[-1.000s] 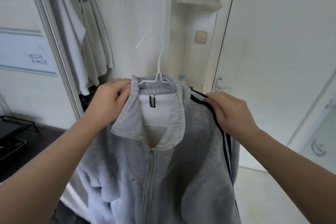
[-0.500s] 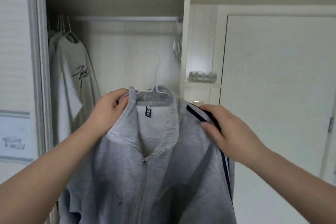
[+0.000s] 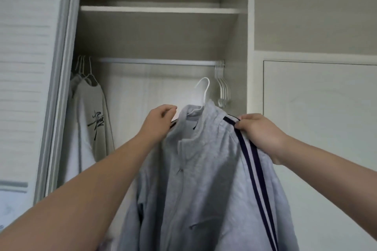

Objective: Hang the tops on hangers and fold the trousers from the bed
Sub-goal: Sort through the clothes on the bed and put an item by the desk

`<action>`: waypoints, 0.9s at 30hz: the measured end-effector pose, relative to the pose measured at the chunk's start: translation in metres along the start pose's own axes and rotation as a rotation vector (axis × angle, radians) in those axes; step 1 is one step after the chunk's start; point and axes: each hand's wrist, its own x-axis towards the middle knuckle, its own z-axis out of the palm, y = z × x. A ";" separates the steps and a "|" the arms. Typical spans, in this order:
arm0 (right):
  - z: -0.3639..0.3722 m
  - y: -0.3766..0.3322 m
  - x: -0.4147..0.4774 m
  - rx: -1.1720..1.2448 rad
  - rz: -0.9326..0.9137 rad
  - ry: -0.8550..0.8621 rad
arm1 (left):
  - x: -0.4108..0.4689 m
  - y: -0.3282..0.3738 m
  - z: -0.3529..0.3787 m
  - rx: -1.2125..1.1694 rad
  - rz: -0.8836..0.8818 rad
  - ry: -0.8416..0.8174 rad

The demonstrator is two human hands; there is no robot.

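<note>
Hanging step | left grip [image 3: 158,123], right grip [image 3: 259,130] clutching jacket [image 3: 204,169] shoulders, hanger [image 3: 204,91] inside, below rail [image 3: 155,61] | next, likely: hook over rail

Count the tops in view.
2. A grey jacket on a hanger is held up in the middle, left hand beside its collar, right hand at its striped shoulder. A white top hangs from the rail at the left; more may hide behind it.
</note>
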 end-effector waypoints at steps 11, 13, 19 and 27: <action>0.084 -0.076 0.126 0.134 -0.049 0.151 | 0.014 0.000 -0.023 -0.075 0.163 0.015; 0.096 -0.085 0.150 0.157 -0.063 0.177 | 0.019 -0.004 -0.029 0.001 0.189 0.031; 0.125 -0.102 0.233 0.217 -0.133 0.194 | 0.046 -0.017 -0.036 0.191 0.137 -0.012; 0.154 -0.107 0.327 0.263 -0.136 0.263 | 0.097 -0.044 0.015 0.776 0.123 -0.040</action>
